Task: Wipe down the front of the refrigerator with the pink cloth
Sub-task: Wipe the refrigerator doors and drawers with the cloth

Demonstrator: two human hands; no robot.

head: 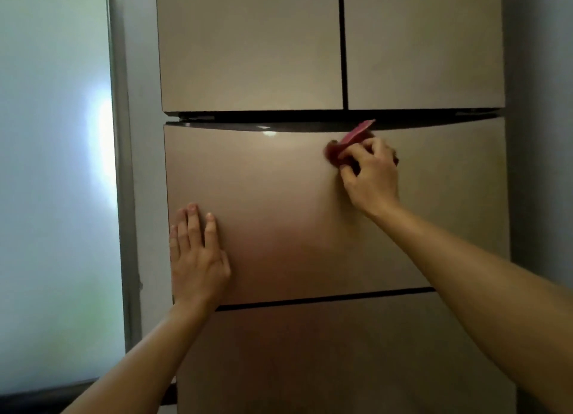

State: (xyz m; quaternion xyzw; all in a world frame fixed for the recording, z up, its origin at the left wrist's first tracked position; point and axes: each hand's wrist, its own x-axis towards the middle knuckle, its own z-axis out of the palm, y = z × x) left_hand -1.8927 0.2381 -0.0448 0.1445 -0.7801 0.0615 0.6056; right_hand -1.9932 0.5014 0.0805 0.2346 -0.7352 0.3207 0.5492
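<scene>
Refrigerator: a tall, champagne-gold, glossy metal refrigerator [310, 212] fills most of the view, seen from the front.
Upper doors: two side-by-side doors at the top, the upper left door [251, 44] and the upper right door [424, 41], parted by a dark vertical seam.
Middle drawer front: a wide panel [279, 196] below the upper doors, with a dark horizontal gap and a curved dark top edge above it; a small bright glare spot sits near that top edge.
Lower drawer front: another panel [341, 351] underneath, set off from the middle one by a thin dark line.
Pink cloth: a bunched, deep pink cloth [344, 148] lies against the upper part of the middle drawer front, right of centre, just below the dark gap; one corner sticks up over the gap.
Right hand: the right hand [370, 174] has its fingers curled round the pink cloth and holds it against the panel, the forearm reaching in from the lower right.
Left hand: the left hand [198, 255] lies flat with fingers straight and close together, palm pressed on the left edge of the middle drawer front, well apart from the cloth.
Window: a frosted glass pane [52, 181] in a grey frame stands left of the refrigerator, glowing with pale light.
Wall: a grey wall strip [539, 134] shows to the right.
</scene>
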